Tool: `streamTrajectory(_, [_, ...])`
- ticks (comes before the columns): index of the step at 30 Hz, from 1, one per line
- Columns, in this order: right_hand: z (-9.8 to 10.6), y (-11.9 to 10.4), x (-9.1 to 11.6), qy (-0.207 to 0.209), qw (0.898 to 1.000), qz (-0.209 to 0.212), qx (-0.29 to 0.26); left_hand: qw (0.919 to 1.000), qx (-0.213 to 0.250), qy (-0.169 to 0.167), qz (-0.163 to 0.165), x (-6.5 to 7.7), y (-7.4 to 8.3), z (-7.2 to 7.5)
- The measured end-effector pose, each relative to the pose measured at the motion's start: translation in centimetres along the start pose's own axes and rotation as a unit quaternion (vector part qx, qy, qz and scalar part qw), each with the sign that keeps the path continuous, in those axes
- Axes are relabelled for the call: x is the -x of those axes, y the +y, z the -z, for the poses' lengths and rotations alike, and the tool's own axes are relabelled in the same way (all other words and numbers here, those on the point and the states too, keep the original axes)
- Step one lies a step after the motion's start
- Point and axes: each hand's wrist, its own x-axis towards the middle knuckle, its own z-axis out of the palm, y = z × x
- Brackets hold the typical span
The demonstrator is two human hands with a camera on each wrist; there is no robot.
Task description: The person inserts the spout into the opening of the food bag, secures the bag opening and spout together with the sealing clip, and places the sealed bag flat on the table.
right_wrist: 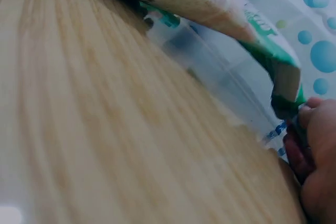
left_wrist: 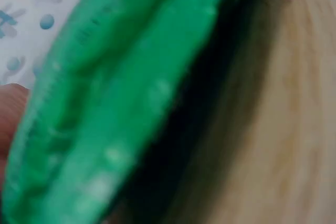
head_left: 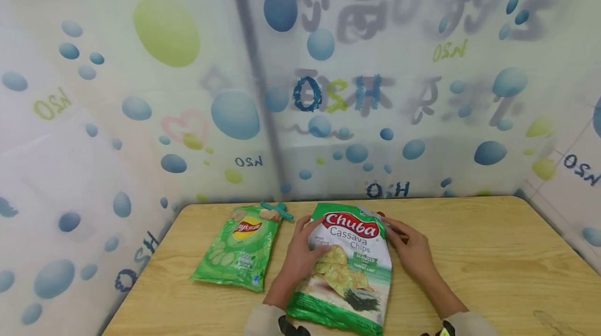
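Observation:
A white and green bag of cassava chips (head_left: 347, 273) lies on the table, its printed front up and its top edge partly folded. My left hand (head_left: 300, 252) grips its left side, thumb across the front. In the left wrist view, the green end of the bag (left_wrist: 121, 98) fills much of the picture. My right hand (head_left: 413, 247) pinches the top right corner, where a small red piece (head_left: 380, 214) shows; its kind is unclear. In the right wrist view, the right-hand fingers (right_wrist: 320, 129) meet the bag's folded corner (right_wrist: 287, 82).
To the left lies a green Lay's chip bag (head_left: 244, 252), with a teal clip (head_left: 278, 211) at its top right corner. The wooden table (head_left: 479, 252) backs onto a patterned curtain (head_left: 328, 158). A faint clear object (head_left: 554, 321) is near the front right.

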Motion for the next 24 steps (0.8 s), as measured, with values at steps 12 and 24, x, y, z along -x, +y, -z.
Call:
streamTrajectory(12, [-0.2, -1.9, 3.5, 0.02, 0.992, 0.103, 0.069, 0.9993, -0.028, 0.021, 0.011, 1.5, -1.7, -0.3])
streamTrajectory(24, [0.2, -3.7, 7.4, -0.094, 0.979, 0.126, 0.126, 0.9895, -0.069, -0.125, -0.025, 4.4, -0.9, 2.9])
